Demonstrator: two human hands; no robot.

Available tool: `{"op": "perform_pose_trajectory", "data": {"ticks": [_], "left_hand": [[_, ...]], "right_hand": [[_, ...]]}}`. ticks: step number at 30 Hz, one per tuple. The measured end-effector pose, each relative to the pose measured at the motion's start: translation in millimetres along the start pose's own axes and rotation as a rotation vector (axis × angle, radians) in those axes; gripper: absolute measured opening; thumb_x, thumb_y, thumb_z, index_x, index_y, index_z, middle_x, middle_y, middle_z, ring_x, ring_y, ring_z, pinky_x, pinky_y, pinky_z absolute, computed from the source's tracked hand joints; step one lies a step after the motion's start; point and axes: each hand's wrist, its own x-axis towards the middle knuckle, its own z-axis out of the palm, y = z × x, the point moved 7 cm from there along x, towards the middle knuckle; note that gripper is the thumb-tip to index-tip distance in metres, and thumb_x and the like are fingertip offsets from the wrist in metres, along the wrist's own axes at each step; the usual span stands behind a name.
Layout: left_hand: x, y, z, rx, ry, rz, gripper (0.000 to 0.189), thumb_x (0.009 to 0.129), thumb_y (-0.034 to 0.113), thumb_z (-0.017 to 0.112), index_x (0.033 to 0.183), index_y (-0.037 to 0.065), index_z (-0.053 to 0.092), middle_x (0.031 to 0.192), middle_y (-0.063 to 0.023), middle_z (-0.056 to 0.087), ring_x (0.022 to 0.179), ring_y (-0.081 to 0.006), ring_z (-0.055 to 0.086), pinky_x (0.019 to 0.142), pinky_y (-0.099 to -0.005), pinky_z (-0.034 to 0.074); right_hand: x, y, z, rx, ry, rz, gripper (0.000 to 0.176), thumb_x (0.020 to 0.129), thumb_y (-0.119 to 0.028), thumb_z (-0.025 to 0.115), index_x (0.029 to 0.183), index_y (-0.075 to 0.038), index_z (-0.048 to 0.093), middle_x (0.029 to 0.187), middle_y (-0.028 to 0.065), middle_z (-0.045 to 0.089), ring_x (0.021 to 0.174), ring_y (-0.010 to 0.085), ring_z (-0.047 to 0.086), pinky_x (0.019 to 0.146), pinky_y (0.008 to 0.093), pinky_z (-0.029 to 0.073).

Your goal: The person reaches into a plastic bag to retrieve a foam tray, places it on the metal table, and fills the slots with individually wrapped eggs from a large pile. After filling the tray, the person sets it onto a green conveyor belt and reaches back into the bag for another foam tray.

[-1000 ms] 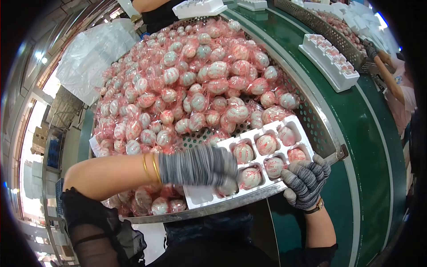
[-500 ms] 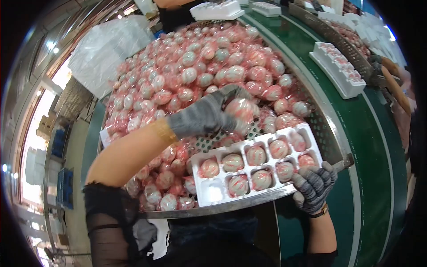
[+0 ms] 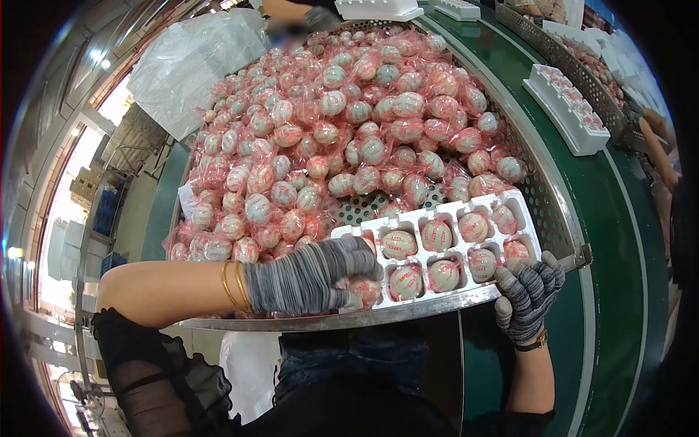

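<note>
My left hand [image 3: 317, 273], in a grey striped glove, is closed on a wrapped egg [image 3: 365, 291] at the near left compartment of the white foam tray [image 3: 348, 231]. Its fingers cover part of the tray's left end. My right hand [image 3: 530, 295], also gloved, grips the tray's near right corner. Other wrapped eggs with red marks sit in the tray's visible compartments, such as one wrapped egg [image 3: 437, 235] in the far row. Behind the tray lies a large heap of wrapped eggs [image 3: 313, 138] in a perforated metal bin [image 3: 553, 211].
A green conveyor [image 3: 502, 80] runs along the right with a filled white tray [image 3: 568, 109] on it. A plastic-wrapped white stack [image 3: 196, 73] stands at the back left. Co-workers' hands show at the top [image 3: 320, 18] and far right [image 3: 652, 120].
My left hand has moved from above the heap down to the tray's near left compartment, bringing an egg with it. My right hand still holds the corner. A co-worker's gloved hand now shows at the top.
</note>
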Motion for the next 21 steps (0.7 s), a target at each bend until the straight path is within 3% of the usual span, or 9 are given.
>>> {"op": "perform_pose_trajectory", "data": {"ticks": [3,7,9,11,13,16,19,20,21], "left_hand": [[2.0,5.5,22.9,0.444,-0.024,0.289,0.027,0.075,0.009,0.062,0.101,0.006,0.057,0.102,-0.0110,0.055,0.095,-0.0285,0.055,0.084,-0.0388,0.044],[2.0,4.7,21.0,0.356,-0.099,0.217,0.030,0.077,0.006,0.060,0.107,0.006,0.056,0.104,-0.0109,0.054,0.101,-0.0292,0.053,0.086,-0.0389,0.043],[0.5,-5.7,18.4,0.072,-0.177,0.153,0.035,0.081,0.009,0.061,0.115,0.006,0.055,0.110,-0.0104,0.054,0.105,-0.0265,0.052,0.090,-0.0369,0.043],[-0.9,-17.9,19.6,0.121,-0.309,-0.095,0.032,0.084,0.012,0.060,0.115,0.006,0.056,0.111,-0.0098,0.056,0.103,-0.0231,0.055,0.089,-0.0328,0.045],[3.7,-23.5,23.0,0.100,-0.313,-0.029,0.027,0.086,0.014,0.056,0.111,0.004,0.057,0.103,-0.0094,0.058,0.093,-0.0217,0.059,0.079,-0.0320,0.049],[12.5,-10.3,29.3,0.285,-0.517,-0.077,0.025,0.086,0.015,0.052,0.107,0.003,0.057,0.097,-0.0099,0.058,0.086,-0.0225,0.060,0.071,-0.0331,0.050],[13.2,-16.0,38.1,0.368,-0.400,0.247,0.025,0.085,0.015,0.049,0.105,0.002,0.057,0.095,-0.0104,0.057,0.084,-0.0247,0.059,0.069,-0.0346,0.050],[11.0,-2.6,32.8,0.569,-0.289,0.347,0.028,0.082,0.013,0.050,0.106,0.003,0.057,0.097,-0.0115,0.057,0.087,-0.0276,0.059,0.071,-0.0348,0.050],[10.8,-5.7,33.6,0.573,-0.297,0.326,0.028,0.082,0.013,0.049,0.107,0.003,0.057,0.097,-0.0116,0.057,0.088,-0.0278,0.059,0.072,-0.0352,0.050]], "right_hand": [[-1.7,-1.4,-1.8,-0.025,0.025,-0.008,0.027,0.087,-0.037,0.048,0.098,-0.018,0.065,0.100,0.0029,0.054,0.101,0.0209,0.051,0.098,0.0462,0.033],[5.5,-1.7,-5.4,0.015,0.027,-0.008,0.024,0.085,-0.036,0.052,0.095,-0.019,0.065,0.092,0.0016,0.055,0.090,0.0194,0.053,0.092,0.0446,0.036],[8.8,-3.4,-11.0,0.022,0.078,-0.004,0.021,0.083,-0.034,0.055,0.094,-0.019,0.064,0.088,0.0004,0.055,0.084,0.0188,0.054,0.089,0.0431,0.038],[7.2,-3.5,-10.3,0.021,0.061,0.003,0.020,0.083,-0.034,0.056,0.094,-0.019,0.063,0.090,-0.0005,0.056,0.085,0.0184,0.054,0.089,0.0425,0.038],[7.7,-4.0,-11.5,0.025,0.069,0.003,0.021,0.082,-0.034,0.057,0.095,-0.019,0.064,0.090,-0.0008,0.056,0.086,0.0182,0.054,0.090,0.0420,0.038],[5.6,-3.7,-10.9,0.015,0.074,-0.001,0.022,0.081,-0.033,0.058,0.097,-0.019,0.064,0.090,-0.0009,0.056,0.086,0.0182,0.053,0.089,0.0413,0.038],[4.1,-2.7,-8.4,0.021,0.061,-0.002,0.023,0.081,-0.034,0.058,0.097,-0.019,0.064,0.092,-0.0012,0.056,0.088,0.0181,0.053,0.089,0.0416,0.038],[5.8,-2.8,-9.0,0.030,0.055,0.004,0.023,0.079,-0.033,0.060,0.097,-0.019,0.064,0.091,0.0000,0.057,0.085,0.0182,0.055,0.088,0.0412,0.039],[9.6,-2.1,-9.9,0.057,0.036,0.006,0.023,0.079,-0.032,0.061,0.097,-0.019,0.064,0.090,0.0007,0.058,0.084,0.0185,0.055,0.086,0.0402,0.040]]}}
